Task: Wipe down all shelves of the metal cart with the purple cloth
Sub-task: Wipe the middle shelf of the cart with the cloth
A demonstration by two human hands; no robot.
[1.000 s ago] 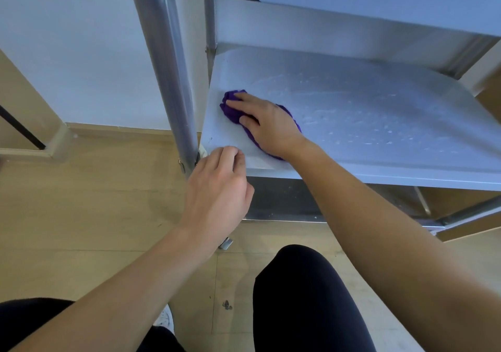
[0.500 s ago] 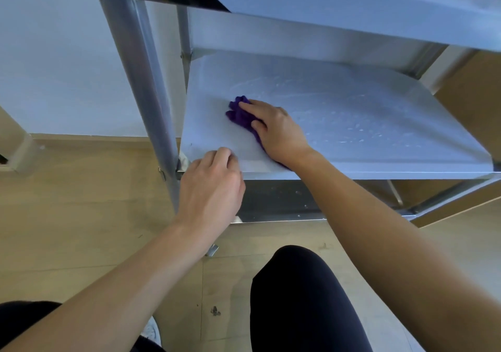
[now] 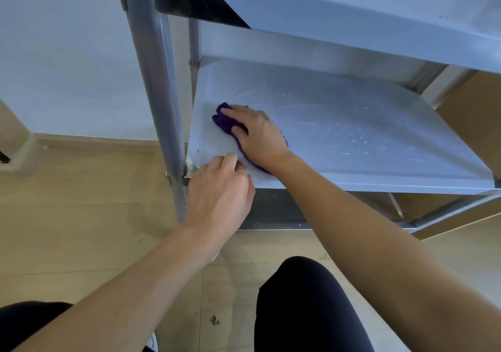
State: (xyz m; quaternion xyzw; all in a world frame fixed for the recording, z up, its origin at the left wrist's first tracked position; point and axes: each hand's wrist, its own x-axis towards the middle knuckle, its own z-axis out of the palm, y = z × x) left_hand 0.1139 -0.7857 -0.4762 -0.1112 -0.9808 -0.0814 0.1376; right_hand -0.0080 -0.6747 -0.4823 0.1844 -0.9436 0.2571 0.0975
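Note:
The purple cloth lies bunched on the left part of the metal cart's middle shelf. My right hand presses flat on top of it, fingers pointing left, and covers most of it. My left hand grips the shelf's front left corner, fingers curled over the edge beside the cart's upright post. Wet streaks and droplets show on the shelf to the right of the cloth.
The cart's upper shelf overhangs the middle one closely. A lower shelf edge shows beneath. A white wall stands to the left, a wooden floor below. My knees in black trousers are close in front of the cart.
My right hand has slid the cloth a little along the left part of the shelf. The left hand keeps its hold on the front corner. The view has shifted slightly.

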